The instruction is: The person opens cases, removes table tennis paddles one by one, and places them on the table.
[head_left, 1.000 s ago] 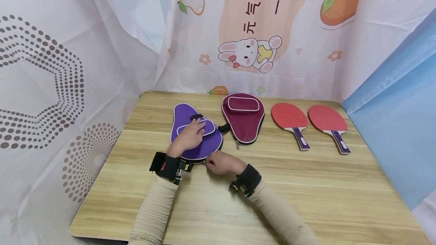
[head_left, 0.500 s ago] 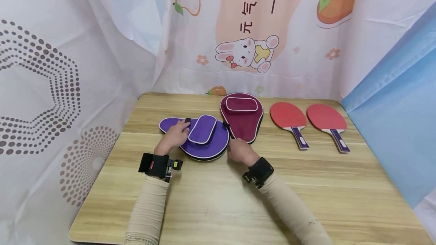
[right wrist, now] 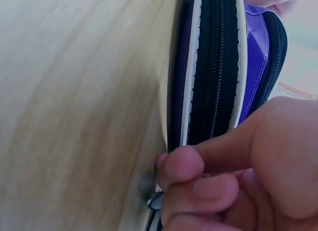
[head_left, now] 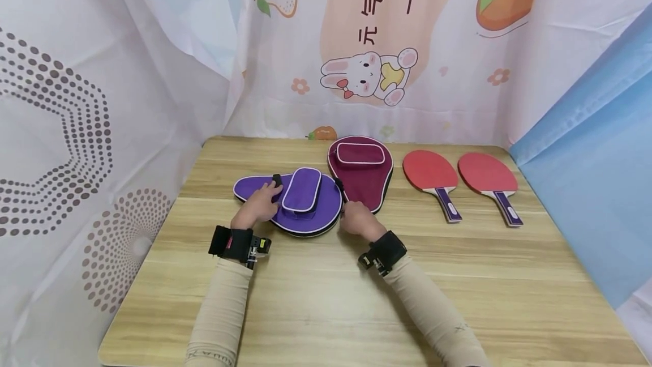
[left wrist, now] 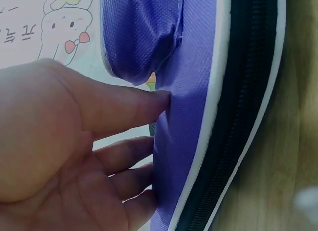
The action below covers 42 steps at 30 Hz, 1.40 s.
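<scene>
A purple paddle case (head_left: pixel 326 208) with white piping lies flat on the table, its narrow end to the left. My left hand (head_left: pixel 260 205) rests on its upper face beside the raised pocket (head_left: pixel 303 188); in the left wrist view the thumb (left wrist: pixel 134 104) presses the fabric with the fingers extended. At the case's right edge my right hand (head_left: pixel 359 222) has curled fingers, and the thumb and index finger pinch at the zipper (right wrist: pixel 215 77). The pull itself is hidden by the fingers. Above the pinch the zipper teeth look closed.
A maroon paddle case (head_left: pixel 364 186) lies right behind, close to my right hand. Two red table tennis paddles, a nearer-centre paddle (head_left: pixel 430 169) and an outer paddle (head_left: pixel 487 171), lie at the back right of the wooden table (head_left: pixel 326 310). Printed curtains (head_left: pixel 285 106) border the table.
The purple case has turned so its narrow end points left. My right hand has moved right along its edge, and my left hand has shifted left toward the narrow end.
</scene>
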Each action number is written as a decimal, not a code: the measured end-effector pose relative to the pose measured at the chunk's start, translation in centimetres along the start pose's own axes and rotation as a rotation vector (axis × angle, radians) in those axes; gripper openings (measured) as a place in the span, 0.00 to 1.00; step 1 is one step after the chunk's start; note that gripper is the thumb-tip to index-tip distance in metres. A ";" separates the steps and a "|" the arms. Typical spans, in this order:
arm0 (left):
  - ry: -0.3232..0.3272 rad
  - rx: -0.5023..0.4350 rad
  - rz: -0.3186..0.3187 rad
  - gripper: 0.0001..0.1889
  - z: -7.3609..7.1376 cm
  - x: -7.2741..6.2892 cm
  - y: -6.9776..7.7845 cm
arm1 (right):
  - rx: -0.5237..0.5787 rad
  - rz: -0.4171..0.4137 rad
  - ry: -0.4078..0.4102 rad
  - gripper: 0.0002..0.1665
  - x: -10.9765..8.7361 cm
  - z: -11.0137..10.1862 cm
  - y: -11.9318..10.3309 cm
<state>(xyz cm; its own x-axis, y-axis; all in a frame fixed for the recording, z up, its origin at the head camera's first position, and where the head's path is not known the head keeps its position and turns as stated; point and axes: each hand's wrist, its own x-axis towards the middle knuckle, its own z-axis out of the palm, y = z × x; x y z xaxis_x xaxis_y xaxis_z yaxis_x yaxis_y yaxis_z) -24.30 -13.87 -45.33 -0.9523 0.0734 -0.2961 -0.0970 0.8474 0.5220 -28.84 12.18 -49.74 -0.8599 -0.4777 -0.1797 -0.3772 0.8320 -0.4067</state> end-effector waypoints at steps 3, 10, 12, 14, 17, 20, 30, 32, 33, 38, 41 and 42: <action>-0.002 0.016 -0.009 0.29 0.0 0.1 -0.1 | 0.001 -0.021 -0.009 0.09 -0.1 0.0 -0.1; 0.012 0.070 0.024 0.30 0.2 0.4 -0.2 | -0.024 -0.049 -0.018 0.12 -0.6 -0.2 -0.4; 0.004 0.074 0.015 0.30 0.3 0.4 -0.1 | -0.030 -0.065 -0.031 0.12 -0.8 -0.2 -0.6; -0.008 0.072 0.002 0.31 0.3 0.4 0.0 | -0.039 -0.086 -0.044 0.13 -1.1 -0.2 -0.7; -0.014 0.063 -0.006 0.31 0.2 0.3 0.1 | -0.041 -0.133 -0.063 0.13 -1.7 -0.2 -1.1; -0.015 0.048 -0.009 0.31 0.1 0.3 0.1 | -0.026 -0.180 -0.105 0.16 -2.4 -0.2 -1.8; -0.025 0.036 -0.022 0.30 0.2 0.2 -0.3 | 0.024 -0.269 -0.174 0.23 -3.9 1.1 -5.1; -0.027 0.026 -0.027 0.31 0.2 0.2 -0.4 | 0.048 -0.265 -0.183 0.23 -4.0 1.4 -5.9; -0.029 0.024 -0.030 0.31 0.2 0.2 -0.4 | 0.057 -0.260 -0.184 0.23 -4.0 1.6 -6.3; -0.030 0.022 -0.022 0.30 0.0 0.2 -0.3 | 0.098 -0.228 -0.168 0.23 -4.1 2.5 -7.8; -0.026 0.026 -0.019 0.30 0.0 0.3 -0.3 | 0.109 -0.237 -0.142 0.25 -4.1 2.8 -8.2; -0.024 0.028 -0.018 0.30 0.0 0.3 -0.3 | 0.114 -0.242 -0.133 0.25 -4.1 2.9 -8.3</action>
<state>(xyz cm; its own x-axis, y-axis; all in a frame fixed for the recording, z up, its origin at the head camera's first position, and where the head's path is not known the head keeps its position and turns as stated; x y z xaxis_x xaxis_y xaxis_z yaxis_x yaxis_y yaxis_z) -24.58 -14.12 -45.65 -0.9432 0.0706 -0.3245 -0.1054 0.8630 0.4942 -21.18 6.47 -48.22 -0.6944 -0.6974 -0.1776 -0.5186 0.6560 -0.5483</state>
